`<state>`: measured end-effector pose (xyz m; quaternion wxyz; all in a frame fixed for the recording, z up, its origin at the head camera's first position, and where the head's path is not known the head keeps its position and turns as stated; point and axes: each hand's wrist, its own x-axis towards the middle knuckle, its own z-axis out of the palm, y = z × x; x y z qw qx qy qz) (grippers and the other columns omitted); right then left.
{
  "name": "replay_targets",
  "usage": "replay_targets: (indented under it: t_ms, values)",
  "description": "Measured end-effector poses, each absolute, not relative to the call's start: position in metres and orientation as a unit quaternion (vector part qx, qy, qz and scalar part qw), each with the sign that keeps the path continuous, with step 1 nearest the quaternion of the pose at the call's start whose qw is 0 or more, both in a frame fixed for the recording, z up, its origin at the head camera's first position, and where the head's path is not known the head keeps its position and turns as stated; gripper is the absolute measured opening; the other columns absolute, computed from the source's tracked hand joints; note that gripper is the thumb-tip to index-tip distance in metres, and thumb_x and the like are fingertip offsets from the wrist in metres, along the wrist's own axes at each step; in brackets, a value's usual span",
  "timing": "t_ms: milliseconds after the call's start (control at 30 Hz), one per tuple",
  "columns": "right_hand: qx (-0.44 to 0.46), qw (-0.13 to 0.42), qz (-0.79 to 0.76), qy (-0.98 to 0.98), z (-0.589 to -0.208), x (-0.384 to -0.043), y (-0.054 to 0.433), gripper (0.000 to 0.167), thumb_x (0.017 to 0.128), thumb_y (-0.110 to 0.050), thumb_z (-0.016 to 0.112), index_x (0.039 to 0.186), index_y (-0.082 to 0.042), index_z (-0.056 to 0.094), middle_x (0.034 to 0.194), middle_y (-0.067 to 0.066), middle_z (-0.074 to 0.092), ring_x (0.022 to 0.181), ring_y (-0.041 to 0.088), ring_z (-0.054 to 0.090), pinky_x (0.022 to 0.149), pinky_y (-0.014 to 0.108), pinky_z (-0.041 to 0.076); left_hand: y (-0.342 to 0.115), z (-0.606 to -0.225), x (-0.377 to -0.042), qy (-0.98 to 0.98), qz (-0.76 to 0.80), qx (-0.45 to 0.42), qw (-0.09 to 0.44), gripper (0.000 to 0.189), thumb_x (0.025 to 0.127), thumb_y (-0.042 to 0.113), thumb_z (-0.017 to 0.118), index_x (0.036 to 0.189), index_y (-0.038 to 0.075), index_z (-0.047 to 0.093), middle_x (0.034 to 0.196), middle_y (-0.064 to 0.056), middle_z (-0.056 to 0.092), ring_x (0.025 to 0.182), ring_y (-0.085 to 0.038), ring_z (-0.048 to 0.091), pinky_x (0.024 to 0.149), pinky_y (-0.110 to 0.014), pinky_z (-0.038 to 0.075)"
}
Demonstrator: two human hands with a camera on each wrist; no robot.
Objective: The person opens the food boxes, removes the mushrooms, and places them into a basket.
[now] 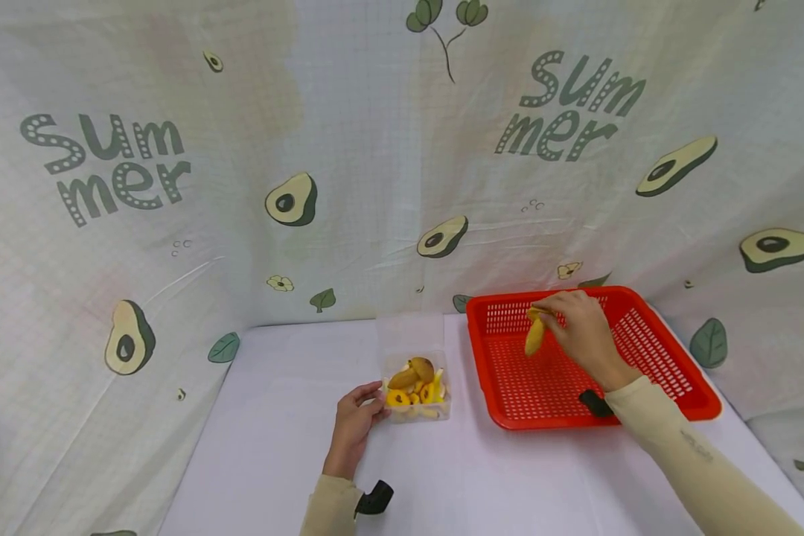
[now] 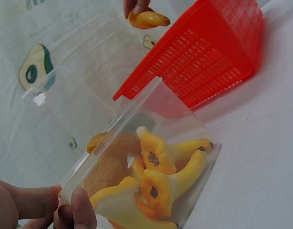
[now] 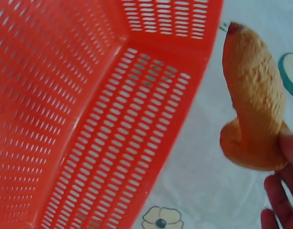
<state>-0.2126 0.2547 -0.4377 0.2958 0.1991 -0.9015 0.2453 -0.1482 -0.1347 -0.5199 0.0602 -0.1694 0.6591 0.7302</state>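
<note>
My right hand [image 1: 584, 327] pinches a yellow-brown mushroom [image 1: 534, 338] by its cap end, above the left part of a red plastic basket [image 1: 480, 372]. The right wrist view shows this mushroom [image 3: 253, 81] with its thick stalk pointing up and a dark tip. My left hand [image 1: 356, 426] grips the near left corner of a clear plastic box [image 1: 435, 417] between thumb and fingers. Inside the box lie several yellow mushrooms [image 2: 158, 188], some with dark spots on their caps, and brownish ones [image 1: 412, 372] on top. The clear lid [image 1: 410, 333] stands open behind.
The basket stands right of the box on a white-covered table [image 1: 268, 417], with a gap between them. Its slotted floor [image 1: 529, 387] shows beneath the right hand. Behind hangs a pale cloth [image 1: 362, 149] printed with avocados and lettering.
</note>
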Motion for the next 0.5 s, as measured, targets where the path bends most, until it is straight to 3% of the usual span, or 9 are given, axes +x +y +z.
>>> replay_targets:
  t_ms: [200,500]
  values:
    - [0.251,0.251,0.24,-0.903,-0.446,-0.225,0.259,0.03,0.08,0.009,0.085,0.108,-0.002,0.081,0.104,0.012,0.077,0.101,0.034,0.063,0.091,0.055,0.048,-0.135,-0.521,-0.148,0.661,0.728,-0.17,0.06,0.036,0.099,-0.007,0.066,0.135,-0.012,0.062,0.108,-0.013,0.063,0.086,-0.019,0.062,0.076,-0.027,0.065]
    - [0.312,0.202,0.202,-0.906,-0.46,-0.241,0.265,0.029,0.079,0.004,0.087,0.105,-0.008,0.083,0.103,0.004,0.074,0.098,0.027,0.062,0.084,0.046,0.051,-0.135,-0.521,-0.146,0.66,0.731,-0.165,0.057,0.036,0.099,-0.007,0.066,0.135,-0.013,0.062,0.106,-0.011,0.063,0.085,-0.018,0.062,0.075,-0.026,0.065]
